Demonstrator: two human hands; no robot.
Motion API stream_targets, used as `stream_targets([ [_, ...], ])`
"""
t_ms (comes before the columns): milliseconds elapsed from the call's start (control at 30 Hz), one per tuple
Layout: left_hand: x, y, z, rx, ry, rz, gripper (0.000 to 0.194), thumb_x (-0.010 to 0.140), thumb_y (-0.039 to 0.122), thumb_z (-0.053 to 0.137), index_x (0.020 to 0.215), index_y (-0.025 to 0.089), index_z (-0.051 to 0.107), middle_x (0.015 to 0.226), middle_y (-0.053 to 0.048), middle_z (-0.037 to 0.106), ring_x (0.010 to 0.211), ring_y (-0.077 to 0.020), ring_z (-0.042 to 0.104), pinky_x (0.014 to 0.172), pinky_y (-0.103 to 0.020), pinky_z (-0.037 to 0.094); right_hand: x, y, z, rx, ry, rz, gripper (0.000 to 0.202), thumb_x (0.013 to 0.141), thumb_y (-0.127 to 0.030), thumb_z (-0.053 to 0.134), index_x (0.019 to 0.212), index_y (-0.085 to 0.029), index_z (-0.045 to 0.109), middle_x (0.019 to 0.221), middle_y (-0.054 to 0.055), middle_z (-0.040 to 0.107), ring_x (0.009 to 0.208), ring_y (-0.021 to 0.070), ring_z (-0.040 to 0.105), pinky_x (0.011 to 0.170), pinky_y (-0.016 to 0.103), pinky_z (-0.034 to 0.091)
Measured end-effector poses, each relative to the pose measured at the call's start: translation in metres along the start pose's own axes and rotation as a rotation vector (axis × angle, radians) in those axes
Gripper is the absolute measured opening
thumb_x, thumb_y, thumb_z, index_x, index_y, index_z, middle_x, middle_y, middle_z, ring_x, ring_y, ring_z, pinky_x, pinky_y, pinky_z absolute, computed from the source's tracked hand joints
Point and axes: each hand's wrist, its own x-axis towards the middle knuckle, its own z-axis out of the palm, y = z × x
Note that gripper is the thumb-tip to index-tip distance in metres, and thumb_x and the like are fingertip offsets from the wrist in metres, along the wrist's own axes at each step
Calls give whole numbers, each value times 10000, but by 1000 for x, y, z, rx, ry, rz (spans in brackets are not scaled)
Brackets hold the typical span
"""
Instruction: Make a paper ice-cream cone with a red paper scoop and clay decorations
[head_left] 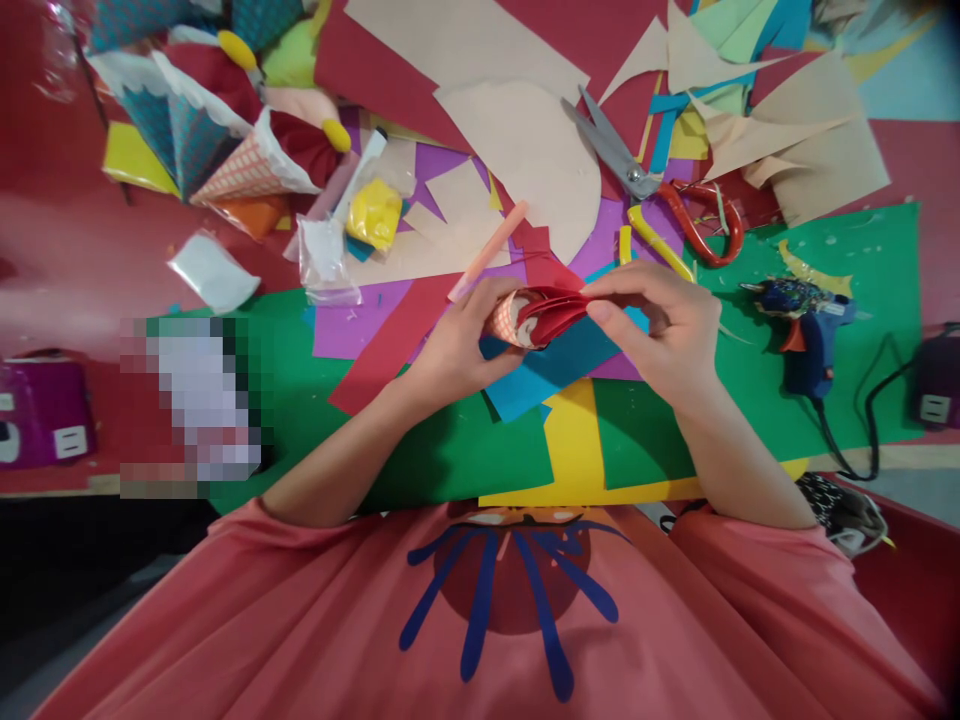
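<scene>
No readable text
Marks on the white labels point(71, 443) of the purple box point(52, 398), left, and dark box point(937, 368), right, are illegible.

An orange-checked cone point(508, 317) lies sideways in the left hand point(466, 338) — layered red sheets point(559, 318) at its mouth.

Your view is moderately lit and slightly soft, with diffuse shadows on the green sheet point(465, 460) and small glints on a clear bag point(324, 250). Outer edges blur and stretch; pixel blocks obscure a left-hand patch.
</scene>
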Motion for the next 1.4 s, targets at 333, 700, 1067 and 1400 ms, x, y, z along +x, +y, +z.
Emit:
stream_targets([
  [333,-1,1,0,69,-21,11,498,792,222,613,1266,159,475,1206,-112,658,1142,-250,646,929,-362,541,1,-3,2,60,-36,8,94,874,-196,648,852,-254,718,828,-10,731,774,142,685,683,291,587],
  [700,-2,3,1,127,-17,-6,508,776,235,617,1262,163,485,1172,-109,667,1100,-254,658,881,-347,541,2,-5,3,111,-29,29,109,889,-310,657,817,-245,706,808,2,732,740,146,686,668,293,585],
  [1067,-2,1,0,96,-47,10,531,769,223,632,1270,158,471,1190,-109,658,1108,-244,653,899,-346,540,2,-3,3,150,-86,12,108,883,-311,662,807,-242,694,796,1,722,734,147,676,668,301,578],
  [1400,-2,0,-1,115,-59,50,491,819,321,590,1270,167,470,1187,-116,669,1043,-246,668,844,-350,552,3,-2,1,142,-176,45,92,887,-257,633,817,-222,682,822,4,708,755,131,669,682,281,572],
])
